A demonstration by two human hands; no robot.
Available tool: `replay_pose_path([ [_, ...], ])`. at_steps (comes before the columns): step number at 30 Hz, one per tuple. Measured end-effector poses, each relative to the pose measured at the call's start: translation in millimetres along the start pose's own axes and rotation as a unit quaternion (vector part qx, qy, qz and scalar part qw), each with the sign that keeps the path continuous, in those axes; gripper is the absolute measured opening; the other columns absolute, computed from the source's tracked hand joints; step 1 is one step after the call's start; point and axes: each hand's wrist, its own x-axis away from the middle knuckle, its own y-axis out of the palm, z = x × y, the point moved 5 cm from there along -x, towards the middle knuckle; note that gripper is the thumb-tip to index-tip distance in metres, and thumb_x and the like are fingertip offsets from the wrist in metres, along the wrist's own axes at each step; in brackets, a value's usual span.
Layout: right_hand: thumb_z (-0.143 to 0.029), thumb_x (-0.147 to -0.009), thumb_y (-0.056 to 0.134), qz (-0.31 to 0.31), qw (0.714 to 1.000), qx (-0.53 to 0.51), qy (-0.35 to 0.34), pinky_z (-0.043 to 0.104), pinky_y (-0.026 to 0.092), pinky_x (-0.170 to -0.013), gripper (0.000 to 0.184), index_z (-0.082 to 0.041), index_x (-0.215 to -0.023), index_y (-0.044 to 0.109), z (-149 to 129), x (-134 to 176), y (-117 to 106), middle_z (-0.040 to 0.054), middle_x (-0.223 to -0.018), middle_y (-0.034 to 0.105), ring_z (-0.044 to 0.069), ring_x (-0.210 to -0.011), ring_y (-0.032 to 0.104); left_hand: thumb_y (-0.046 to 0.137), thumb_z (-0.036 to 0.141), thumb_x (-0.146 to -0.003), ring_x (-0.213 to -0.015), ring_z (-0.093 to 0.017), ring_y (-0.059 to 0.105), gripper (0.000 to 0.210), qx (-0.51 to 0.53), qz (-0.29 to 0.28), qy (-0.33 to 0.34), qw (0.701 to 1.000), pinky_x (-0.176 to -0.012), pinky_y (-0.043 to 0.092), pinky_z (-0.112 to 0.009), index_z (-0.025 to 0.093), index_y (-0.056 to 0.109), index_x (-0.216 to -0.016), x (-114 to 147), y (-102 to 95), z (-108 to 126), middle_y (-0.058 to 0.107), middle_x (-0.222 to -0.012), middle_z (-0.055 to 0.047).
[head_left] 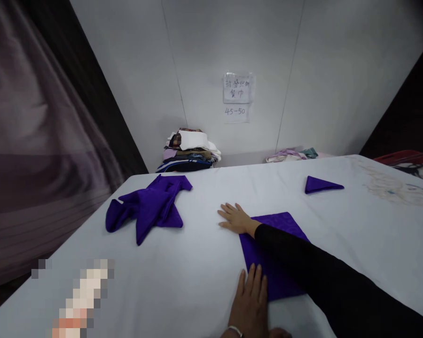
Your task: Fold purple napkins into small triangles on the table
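Observation:
A folded purple cloth (273,220) lies flat on the white-covered table in front of me. My right arm, in a black sleeve, stretches over this cloth from the right. My right hand (235,219) rests palm down past its far left corner, with the fingers spread toward the left. Nearer to me, my left hand (251,295) is laid flat at the cloth's left edge, its fingers touching the fabric and pointing away from me. A bracelet (235,330) circles the left wrist. The sleeve and forearm hide much of the cloth's middle and right side.
Crumpled purple cloth (155,202) lies at the table's left. A small purple folded triangle (320,185) sits at the far right. Behind the table (183,281) are a clothes stack (190,150), more fabric (291,155), and a wall with paper signs (237,96). Pixelation covers the lower left.

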Motion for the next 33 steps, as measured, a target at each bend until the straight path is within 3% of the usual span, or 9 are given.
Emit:
replay_pose_path([
  [5,-0.056,-0.09,0.018,-0.035,0.994,-0.098,0.04,0.052,0.009,-0.104,0.062,-0.021,-0.14,0.023,-1,0,-19,0.0102,-0.147,0.019,0.026,-0.134,0.011,0.035,0.066,-0.076,-0.134,-0.031,-0.003,0.09,0.019,-0.002,-0.016,1.0,-0.108,0.006,-0.056,0.005,0.017,-0.139,4,-7.8,6,0.003,-0.146,-0.017],
  [8,-0.057,-0.09,0.015,-0.01,0.991,-0.124,0.056,0.049,0.006,-0.106,0.065,-0.019,-0.142,0.013,-13,20,-35,0.0092,-0.148,0.011,0.024,-0.135,0.002,0.036,0.063,-0.076,-0.134,-0.03,-0.005,0.087,0.015,0.012,-0.019,1.0,-0.108,0.005,-0.056,0.007,0.016,-0.139,7,-9.9,9,0.002,-0.147,-0.015],
  [11,-0.059,-0.088,0.022,0.004,0.995,-0.104,0.005,0.046,0.0,-0.107,0.067,-0.019,-0.142,0.013,-38,54,-37,0.0091,-0.149,0.01,0.023,-0.135,-0.001,0.037,0.061,-0.077,-0.134,-0.029,-0.004,0.084,0.013,0.023,-0.021,0.999,-0.109,0.005,-0.055,0.009,0.016,-0.14,8,-9.1,10,0.004,-0.147,-0.013],
  [15,-0.059,-0.088,0.025,-0.018,0.995,-0.076,-0.061,0.048,-0.001,-0.106,0.068,-0.018,-0.142,0.017,-59,82,-22,0.0113,-0.148,0.011,0.026,-0.135,0.001,0.039,0.06,-0.077,-0.135,-0.029,-0.002,0.083,0.01,0.03,-0.027,0.999,-0.109,0.005,-0.054,0.011,0.016,-0.14,8,-6.6,8,0.007,-0.147,-0.012],
  [21,-0.06,-0.088,0.023,-0.034,0.998,-0.044,-0.041,0.05,0.002,-0.106,0.068,-0.016,-0.14,0.023,-48,57,-6,0.0139,-0.147,0.015,0.026,-0.135,0.005,0.039,0.061,-0.077,-0.135,-0.027,-0.004,0.084,-0.001,0.04,-0.025,0.999,-0.11,0.005,-0.052,0.01,0.016,-0.14,10,-6.2,8,0.004,-0.147,-0.013],
  [27,-0.061,-0.087,0.023,-0.033,0.997,-0.066,-0.008,0.048,0.0,-0.106,0.069,-0.016,-0.14,0.023,-47,32,-13,0.013,-0.147,0.014,0.025,-0.135,0.005,0.043,0.065,-0.072,-0.135,-0.028,-0.005,0.091,-0.021,0.051,-0.025,0.998,-0.11,0.005,-0.052,0.011,0.016,-0.14,7,-1.2,6,0.003,-0.147,-0.013],
  [30,-0.058,-0.089,0.02,0.005,0.993,-0.117,0.001,0.044,0.001,-0.107,0.066,-0.017,-0.141,0.019,-49,43,-30,0.0103,-0.148,0.013,0.021,-0.135,0.002,0.043,0.067,-0.071,-0.134,-0.029,-0.004,0.093,-0.024,0.056,-0.028,0.998,-0.11,0.005,-0.052,0.012,0.016,-0.14,6,0.7,4,0.003,-0.148,-0.012],
  [33,-0.056,-0.09,0.02,0.044,0.988,-0.145,0.01,0.043,0.002,-0.108,0.065,-0.018,-0.142,0.016,-46,80,-44,0.009,-0.148,0.012,0.02,-0.135,0.001,0.042,0.068,-0.071,-0.135,-0.028,-0.002,0.094,-0.013,0.053,-0.027,0.998,-0.11,0.005,-0.051,0.012,0.014,-0.141,9,-1.5,4,0.005,-0.148,-0.011],
])
